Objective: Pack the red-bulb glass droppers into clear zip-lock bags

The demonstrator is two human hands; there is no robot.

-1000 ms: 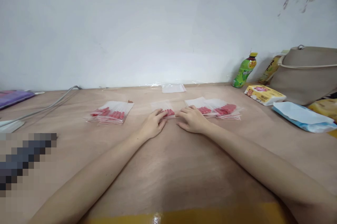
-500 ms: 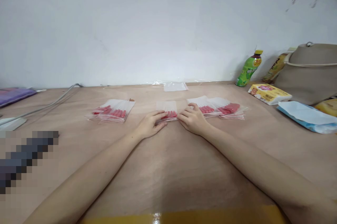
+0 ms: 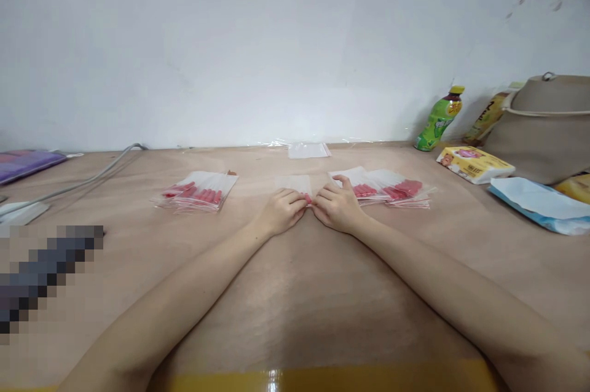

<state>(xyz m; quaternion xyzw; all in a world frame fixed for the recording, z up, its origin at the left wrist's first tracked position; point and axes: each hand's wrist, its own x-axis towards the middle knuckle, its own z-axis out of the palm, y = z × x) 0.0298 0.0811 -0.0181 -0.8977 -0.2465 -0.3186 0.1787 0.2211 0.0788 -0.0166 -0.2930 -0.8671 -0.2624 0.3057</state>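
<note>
A clear bag with red pieces point(image 3: 295, 184) lies at the centre of the table, mostly covered by fingers. My left hand point(image 3: 283, 211) is closed on its near edge, fingertips close to the red pieces. From the right, my right hand point(image 3: 338, 204) pinches the near right corner of the same bag, index finger raised a little. The two hands almost touch. A fanned stack of similar filled bags point(image 3: 200, 191) lies to the left, and more filled bags point(image 3: 387, 186) lie just beyond my right hand.
Near the wall lies a flat white bag point(image 3: 308, 150). On the right are a green bottle point(image 3: 440, 118), a yellow pack point(image 3: 474, 164), a blue packet point(image 3: 541, 204) and a grey bag point(image 3: 548, 128). A cable point(image 3: 92, 179) and a purple item point(image 3: 30, 164) are left.
My left hand has moved right across the central bag, closing its fingers and covering most of the red pieces. My right hand has stayed at the bag's right corner.
</note>
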